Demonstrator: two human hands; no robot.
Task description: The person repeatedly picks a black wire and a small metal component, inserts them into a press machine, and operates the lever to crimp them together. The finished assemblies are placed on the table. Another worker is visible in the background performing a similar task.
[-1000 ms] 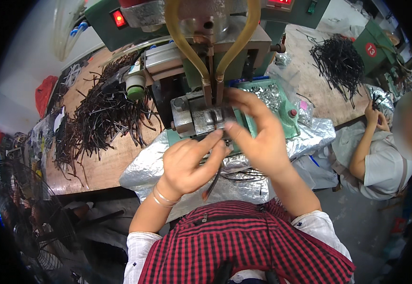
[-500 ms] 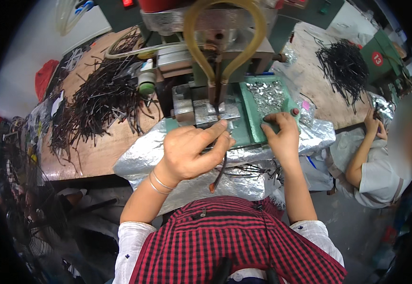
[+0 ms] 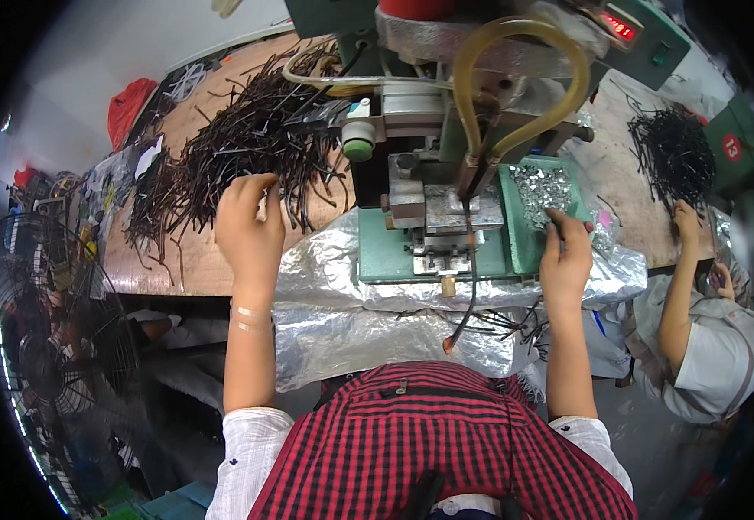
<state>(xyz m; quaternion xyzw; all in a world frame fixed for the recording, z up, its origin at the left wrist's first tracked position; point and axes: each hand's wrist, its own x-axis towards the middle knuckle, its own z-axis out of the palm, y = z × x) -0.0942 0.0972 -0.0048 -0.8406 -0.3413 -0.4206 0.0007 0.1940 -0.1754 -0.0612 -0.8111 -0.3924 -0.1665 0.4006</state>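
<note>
Across the wooden tabletop, away from the bench press to the heap of black wires, the left hand has moved. Beside the press sits a green tray, the right hand over its near end. Both grips are curled; whether either pinches anything cannot be told. One black wire hangs down the press's front. Small silvery pieces lie in the tray.

2 big wire heaps, 1 hanging wire, 1 green tray — also 1 yellow hose loop, 1 fan.
</note>
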